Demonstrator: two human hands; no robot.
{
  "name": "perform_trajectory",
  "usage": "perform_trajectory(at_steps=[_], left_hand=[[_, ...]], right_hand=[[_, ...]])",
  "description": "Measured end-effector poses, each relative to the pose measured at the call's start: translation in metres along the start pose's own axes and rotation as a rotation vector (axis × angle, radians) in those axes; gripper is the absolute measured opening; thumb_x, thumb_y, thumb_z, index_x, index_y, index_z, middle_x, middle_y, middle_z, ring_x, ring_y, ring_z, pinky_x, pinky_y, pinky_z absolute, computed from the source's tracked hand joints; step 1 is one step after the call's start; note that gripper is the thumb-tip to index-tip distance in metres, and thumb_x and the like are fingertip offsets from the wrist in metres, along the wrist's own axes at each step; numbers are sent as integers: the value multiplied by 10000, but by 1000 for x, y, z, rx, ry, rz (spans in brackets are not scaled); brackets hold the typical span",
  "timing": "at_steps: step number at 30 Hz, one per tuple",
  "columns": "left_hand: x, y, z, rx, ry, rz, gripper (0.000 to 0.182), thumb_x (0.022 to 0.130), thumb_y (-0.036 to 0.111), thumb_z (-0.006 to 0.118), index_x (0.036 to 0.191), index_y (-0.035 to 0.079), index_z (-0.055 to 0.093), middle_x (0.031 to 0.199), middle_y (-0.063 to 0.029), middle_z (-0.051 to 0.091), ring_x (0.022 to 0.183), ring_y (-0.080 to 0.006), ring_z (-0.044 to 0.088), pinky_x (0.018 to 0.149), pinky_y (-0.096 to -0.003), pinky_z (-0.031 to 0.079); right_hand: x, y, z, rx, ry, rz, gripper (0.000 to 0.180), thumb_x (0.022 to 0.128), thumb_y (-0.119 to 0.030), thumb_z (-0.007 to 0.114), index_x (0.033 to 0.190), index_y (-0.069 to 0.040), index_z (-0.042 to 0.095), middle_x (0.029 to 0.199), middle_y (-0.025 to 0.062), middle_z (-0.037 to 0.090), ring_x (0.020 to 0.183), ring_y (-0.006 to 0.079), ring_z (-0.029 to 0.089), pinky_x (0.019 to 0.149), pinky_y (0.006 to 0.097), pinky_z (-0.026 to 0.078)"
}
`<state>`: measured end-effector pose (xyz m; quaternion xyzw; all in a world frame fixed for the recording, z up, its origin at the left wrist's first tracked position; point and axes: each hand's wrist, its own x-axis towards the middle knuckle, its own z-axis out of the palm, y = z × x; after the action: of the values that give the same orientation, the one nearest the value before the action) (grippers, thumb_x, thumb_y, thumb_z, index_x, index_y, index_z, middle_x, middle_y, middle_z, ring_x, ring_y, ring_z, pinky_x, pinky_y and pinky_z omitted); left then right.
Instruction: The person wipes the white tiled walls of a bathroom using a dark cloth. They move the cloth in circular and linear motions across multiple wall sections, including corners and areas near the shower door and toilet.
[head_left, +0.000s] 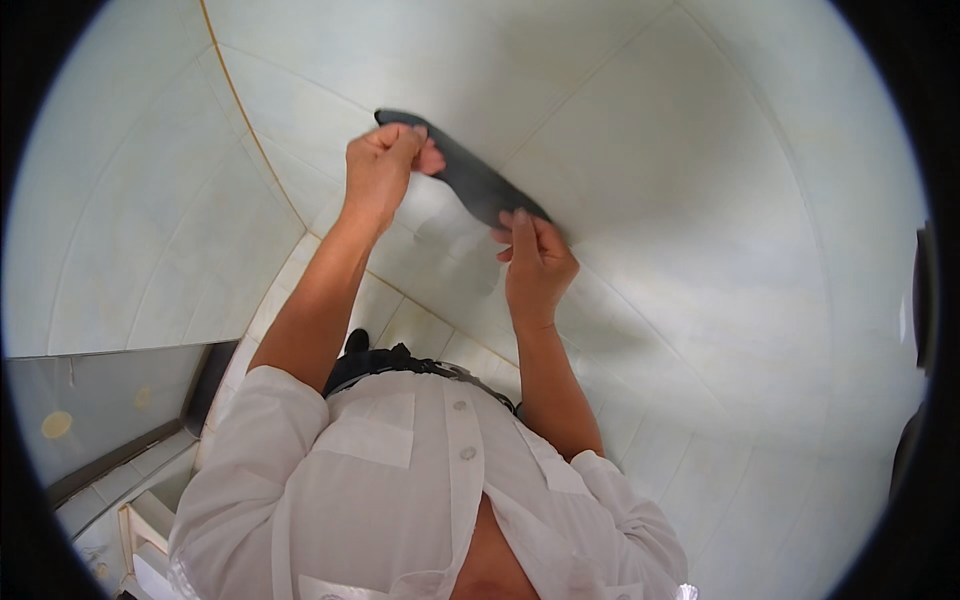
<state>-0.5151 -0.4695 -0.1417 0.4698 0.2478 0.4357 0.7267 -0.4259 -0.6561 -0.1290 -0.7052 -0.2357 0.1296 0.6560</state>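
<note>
A thin dark grey piece of flexible material (480, 174), shaped somewhat like a shoe insole, is stretched slantwise between my two hands in front of pale wall tiles. My left hand (386, 165) pinches it near its upper left end, thumb and fingers closed on the edge. At the lower right end my right hand (536, 259) holds it between thumb and fingers. Whether the piece touches the wall I cannot tell.
Glossy tiled wall (675, 150) surrounds me, meeting another tiled wall (165, 225) at the left corner. Pale floor tiles (409, 319) show below, with a dark shoe (358, 341). A window-like opening (112, 412) lies at left. Dark objects (922, 296) stand at the right rim.
</note>
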Motion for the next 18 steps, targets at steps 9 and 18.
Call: perform_trajectory(at_steps=[9,18], left_hand=[[1,42,16,110,-26,178,242,998,154,672,841,-29,702,767,-76,705,717,-142,681,704,-287,562],[-8,-26,-34,172,-24,-64,215,974,99,649,791,-11,677,796,-85,719,761,-176,715,780,-299,544]], right_hand=[[3,-32,2,28,-12,-99,241,1021,-175,660,1050,48,747,976,126,781,814,173,759,607,273,561],[-13,43,-9,-58,-81,101,243,998,-190,690,1007,39,770,921,103,782,808,153,750,661,273,562]])
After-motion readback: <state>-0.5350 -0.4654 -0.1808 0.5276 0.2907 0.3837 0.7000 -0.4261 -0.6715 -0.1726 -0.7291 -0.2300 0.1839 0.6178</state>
